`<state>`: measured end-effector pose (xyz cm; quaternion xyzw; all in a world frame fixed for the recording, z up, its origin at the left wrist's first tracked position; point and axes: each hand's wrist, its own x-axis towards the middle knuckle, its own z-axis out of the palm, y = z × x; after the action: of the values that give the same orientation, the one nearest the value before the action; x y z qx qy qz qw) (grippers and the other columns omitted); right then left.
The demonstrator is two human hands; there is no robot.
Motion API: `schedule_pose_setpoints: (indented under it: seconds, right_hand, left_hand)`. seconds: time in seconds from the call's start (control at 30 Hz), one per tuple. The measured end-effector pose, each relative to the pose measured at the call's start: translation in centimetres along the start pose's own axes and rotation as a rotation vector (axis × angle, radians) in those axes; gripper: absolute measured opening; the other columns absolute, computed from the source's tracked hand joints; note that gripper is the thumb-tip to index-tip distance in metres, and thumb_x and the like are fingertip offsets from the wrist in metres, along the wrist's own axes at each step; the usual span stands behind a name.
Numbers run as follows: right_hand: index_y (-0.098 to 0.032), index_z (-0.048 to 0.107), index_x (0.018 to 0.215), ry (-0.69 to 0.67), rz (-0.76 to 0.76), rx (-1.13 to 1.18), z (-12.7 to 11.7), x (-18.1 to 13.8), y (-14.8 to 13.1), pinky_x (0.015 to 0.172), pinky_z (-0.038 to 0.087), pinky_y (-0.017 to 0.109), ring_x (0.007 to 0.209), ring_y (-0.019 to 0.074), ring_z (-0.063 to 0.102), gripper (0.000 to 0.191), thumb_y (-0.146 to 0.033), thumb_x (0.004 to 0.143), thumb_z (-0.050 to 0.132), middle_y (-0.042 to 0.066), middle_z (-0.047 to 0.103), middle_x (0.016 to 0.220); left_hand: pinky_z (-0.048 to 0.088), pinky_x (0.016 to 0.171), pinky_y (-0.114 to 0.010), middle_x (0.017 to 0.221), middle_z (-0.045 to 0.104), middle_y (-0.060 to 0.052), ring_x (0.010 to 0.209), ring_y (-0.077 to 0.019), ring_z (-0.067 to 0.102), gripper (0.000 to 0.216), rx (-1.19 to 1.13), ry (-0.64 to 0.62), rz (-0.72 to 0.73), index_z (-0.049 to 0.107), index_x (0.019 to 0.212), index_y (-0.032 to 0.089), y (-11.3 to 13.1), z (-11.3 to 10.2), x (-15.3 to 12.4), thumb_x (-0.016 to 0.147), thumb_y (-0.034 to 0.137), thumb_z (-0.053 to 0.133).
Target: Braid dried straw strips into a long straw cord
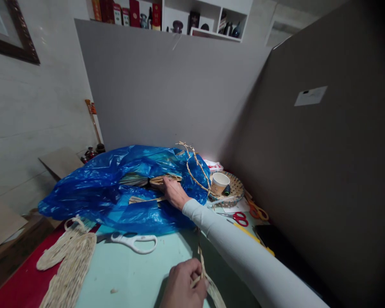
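The left hand (182,284) pinches a pale, dry fibre strand (213,291) between its fingers, thin above them and flatter, ribbon-like below. The right hand (176,193) reaches into a glossy, crinkled blue plastic bag (105,171), its fingers touching a bundle of straw-coloured stalks (155,181) with a dark tie; whether they grip it, I cannot tell. Right of these fingers loops a knobbly cord (191,174). Left of the left fingers, a ridged braided piece (69,269) lies partly on the smooth, pale-green bench (125,273).
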<state>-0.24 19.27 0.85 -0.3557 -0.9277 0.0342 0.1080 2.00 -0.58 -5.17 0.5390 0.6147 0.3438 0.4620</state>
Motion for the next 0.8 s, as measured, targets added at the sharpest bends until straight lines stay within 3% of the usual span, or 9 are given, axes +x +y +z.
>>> schedule_pose_setpoints:
  seconds: [0.17,0.3,0.47,0.57,0.67,0.8]
  right_hand:
    - [-0.016,0.057,0.124,-0.023,-0.027,-0.023,0.2,0.2,0.4,0.086,0.054,0.043,0.103,0.0226,0.063,0.034,-0.033,0.095,0.059,0.010,0.060,0.122]
    - [-0.016,0.057,0.124,-0.027,-0.076,-0.082,0.3,-0.3,0.4,0.086,0.054,0.043,0.103,0.0228,0.062,0.034,-0.033,0.095,0.059,0.010,0.060,0.123]
    - [-0.016,0.058,0.124,-0.044,-0.207,-0.170,0.4,-1.3,-0.1,0.086,0.054,0.043,0.103,0.0227,0.062,0.033,-0.033,0.095,0.058,0.010,0.060,0.123]
    - [-0.016,0.058,0.123,-0.047,-0.282,-0.213,0.5,-1.5,-0.4,0.086,0.054,0.043,0.103,0.0225,0.062,0.033,-0.033,0.095,0.058,0.010,0.060,0.122]
    - [-0.016,0.058,0.123,-0.027,-0.330,-0.246,0.3,-1.4,-0.4,0.086,0.054,0.043,0.103,0.0224,0.062,0.032,-0.032,0.095,0.058,0.010,0.060,0.122]
    - [-0.016,0.058,0.123,0.054,-0.333,-0.275,-0.4,-0.9,0.1,0.088,0.054,0.044,0.105,0.0230,0.062,0.032,-0.032,0.095,0.058,0.010,0.060,0.123]
  left_hand:
    - [0.044,0.065,-0.027,0.069,0.059,-0.002,0.071,-0.0206,0.061,0.012,0.252,0.052,0.008,0.054,0.070,0.022,1.5,-0.7,-0.8,0.078,0.016,0.046]
    - [0.043,0.088,-0.040,0.093,0.066,-0.012,0.099,-0.0304,0.059,0.026,0.493,0.127,0.026,0.068,0.088,0.019,2.9,-1.2,-1.8,0.084,0.018,0.043]
    - [0.032,0.106,-0.046,0.116,0.065,-0.016,0.120,-0.0333,0.051,0.036,0.646,0.157,0.011,0.070,0.111,0.016,3.7,-1.1,-2.5,0.087,0.023,0.042]
    - [0.035,0.105,-0.047,0.121,0.065,-0.015,0.123,-0.0340,0.051,0.039,0.694,0.154,0.024,0.067,0.118,0.018,4.3,-1.5,-2.8,0.088,0.025,0.043]
    - [0.042,0.099,-0.044,0.117,0.068,-0.014,0.116,-0.0320,0.057,0.034,0.731,0.178,0.055,0.068,0.113,0.019,5.8,-2.7,-3.1,0.087,0.026,0.047]
    - [0.049,0.086,-0.038,0.101,0.071,-0.010,0.099,-0.0262,0.064,0.023,0.781,0.372,0.103,0.069,0.100,0.020,7.9,-6.6,-1.8,0.091,0.022,0.048]
